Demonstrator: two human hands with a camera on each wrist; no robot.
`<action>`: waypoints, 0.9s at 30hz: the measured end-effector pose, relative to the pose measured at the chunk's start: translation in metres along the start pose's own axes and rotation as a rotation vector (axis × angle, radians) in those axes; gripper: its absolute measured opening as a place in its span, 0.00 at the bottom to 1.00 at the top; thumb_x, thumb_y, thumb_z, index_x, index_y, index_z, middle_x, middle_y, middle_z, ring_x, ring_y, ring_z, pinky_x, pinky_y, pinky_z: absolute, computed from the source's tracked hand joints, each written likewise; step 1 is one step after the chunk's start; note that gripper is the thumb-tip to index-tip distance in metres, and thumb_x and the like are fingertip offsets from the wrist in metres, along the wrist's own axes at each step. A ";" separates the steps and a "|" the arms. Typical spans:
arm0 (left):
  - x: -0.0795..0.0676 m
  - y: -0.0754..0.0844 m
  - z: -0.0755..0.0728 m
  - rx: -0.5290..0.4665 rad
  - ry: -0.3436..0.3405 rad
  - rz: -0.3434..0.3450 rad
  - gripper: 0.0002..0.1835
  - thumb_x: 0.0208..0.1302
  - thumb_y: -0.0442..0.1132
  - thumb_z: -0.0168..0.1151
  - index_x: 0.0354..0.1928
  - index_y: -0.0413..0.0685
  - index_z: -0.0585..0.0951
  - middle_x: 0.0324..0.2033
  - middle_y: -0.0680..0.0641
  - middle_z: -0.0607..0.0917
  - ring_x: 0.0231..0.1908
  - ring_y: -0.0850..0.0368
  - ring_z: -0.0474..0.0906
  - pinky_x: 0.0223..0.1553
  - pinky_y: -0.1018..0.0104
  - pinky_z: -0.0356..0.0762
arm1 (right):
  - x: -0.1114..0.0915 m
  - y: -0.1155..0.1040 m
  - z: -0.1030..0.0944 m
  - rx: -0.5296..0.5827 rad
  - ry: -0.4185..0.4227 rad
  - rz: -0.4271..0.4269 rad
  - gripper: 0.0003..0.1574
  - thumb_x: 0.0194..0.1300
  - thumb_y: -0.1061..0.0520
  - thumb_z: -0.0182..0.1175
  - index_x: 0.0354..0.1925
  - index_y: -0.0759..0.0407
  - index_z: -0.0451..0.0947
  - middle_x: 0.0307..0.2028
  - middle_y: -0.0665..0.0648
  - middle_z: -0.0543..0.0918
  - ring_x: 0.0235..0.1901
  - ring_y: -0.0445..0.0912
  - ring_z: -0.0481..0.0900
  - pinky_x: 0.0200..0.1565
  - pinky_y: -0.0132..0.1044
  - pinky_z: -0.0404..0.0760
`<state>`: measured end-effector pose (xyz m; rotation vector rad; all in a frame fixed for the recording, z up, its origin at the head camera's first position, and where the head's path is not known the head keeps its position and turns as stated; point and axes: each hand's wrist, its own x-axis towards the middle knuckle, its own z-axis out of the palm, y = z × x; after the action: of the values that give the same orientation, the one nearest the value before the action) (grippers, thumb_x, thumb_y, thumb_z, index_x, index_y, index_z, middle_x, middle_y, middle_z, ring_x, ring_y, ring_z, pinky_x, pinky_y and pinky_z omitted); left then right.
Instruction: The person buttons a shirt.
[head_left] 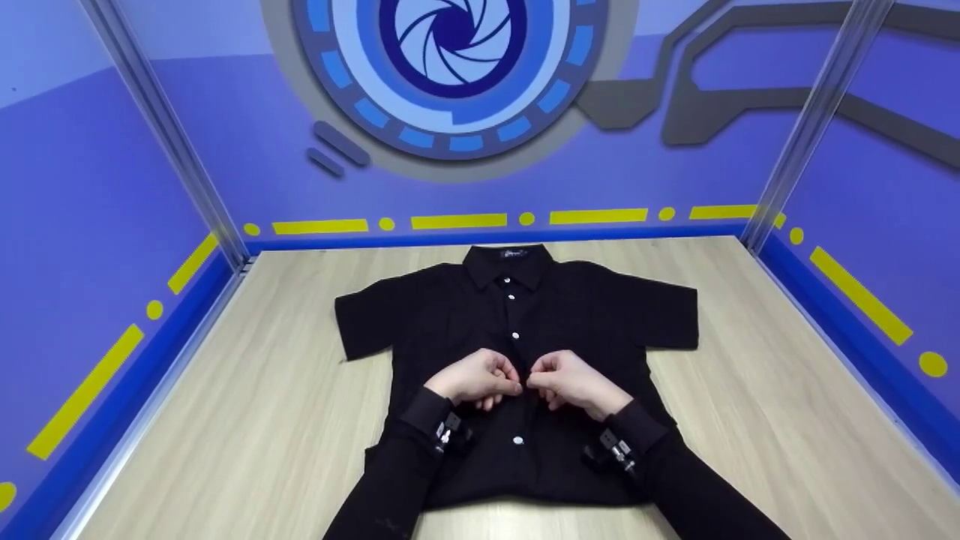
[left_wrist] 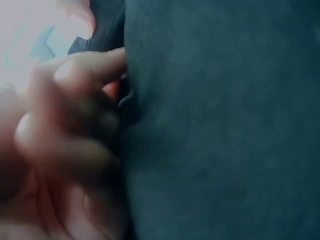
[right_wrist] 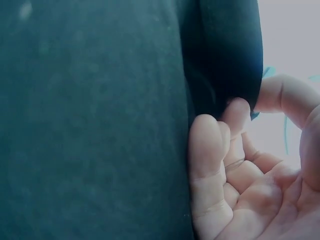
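A black short-sleeved button-up shirt (head_left: 592,307) lies front side up on the table, collar at the far end and sleeves spread. Along its middle run several white buttons (head_left: 515,335). My left hand (head_left: 480,379) pinches the front placket between thumb and index finger, just below mid-chest. Facing it from the other side, my right hand (head_left: 574,382) pinches the shirt's front too, its fingertips a small gap from the left ones. In the left wrist view, black cloth (left_wrist: 225,125) covers the right part, beside curled fingers. The right wrist view shows fingertips (right_wrist: 205,140) against the fabric. Any button between the hands is hidden.
The shirt rests on a light wood-grain table (head_left: 300,420). Blue printed walls (head_left: 480,195) with yellow dashes enclose it at the back and both sides, joined by metal corner posts (head_left: 810,127). A small camera (head_left: 454,431) sits on each dark-sleeved wrist.
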<state>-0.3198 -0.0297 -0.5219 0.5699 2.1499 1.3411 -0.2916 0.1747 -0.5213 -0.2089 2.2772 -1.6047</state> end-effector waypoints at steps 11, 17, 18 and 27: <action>-0.004 0.005 -0.003 -0.050 0.010 -0.004 0.08 0.61 0.36 0.66 0.39 0.40 0.78 0.27 0.45 0.84 0.18 0.58 0.80 0.13 0.70 0.74 | -0.002 -0.001 0.001 -0.022 -0.017 -0.028 0.04 0.57 0.60 0.58 0.29 0.62 0.75 0.16 0.52 0.73 0.16 0.42 0.71 0.18 0.31 0.74; -0.004 0.004 -0.005 -0.097 0.016 -0.013 0.08 0.61 0.36 0.66 0.39 0.40 0.78 0.29 0.45 0.85 0.20 0.57 0.82 0.14 0.70 0.76 | -0.006 -0.007 0.000 -0.037 -0.027 -0.037 0.04 0.57 0.63 0.57 0.31 0.64 0.74 0.17 0.52 0.73 0.17 0.42 0.72 0.20 0.32 0.76; -0.004 0.005 -0.005 -0.100 0.019 -0.016 0.09 0.61 0.35 0.66 0.39 0.40 0.78 0.30 0.44 0.85 0.20 0.57 0.82 0.15 0.70 0.76 | -0.005 -0.007 0.000 -0.045 -0.025 -0.036 0.03 0.57 0.62 0.57 0.31 0.63 0.74 0.17 0.52 0.74 0.17 0.42 0.72 0.20 0.32 0.76; -0.007 0.008 -0.004 -0.108 0.098 -0.052 0.10 0.59 0.33 0.67 0.39 0.35 0.79 0.32 0.39 0.87 0.18 0.57 0.81 0.16 0.70 0.77 | -0.002 -0.003 0.002 -0.085 -0.005 -0.031 0.02 0.55 0.61 0.57 0.28 0.58 0.72 0.17 0.51 0.73 0.17 0.42 0.73 0.19 0.32 0.76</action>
<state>-0.3164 -0.0329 -0.5117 0.4107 2.1380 1.4737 -0.2888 0.1724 -0.5182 -0.2710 2.3515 -1.5215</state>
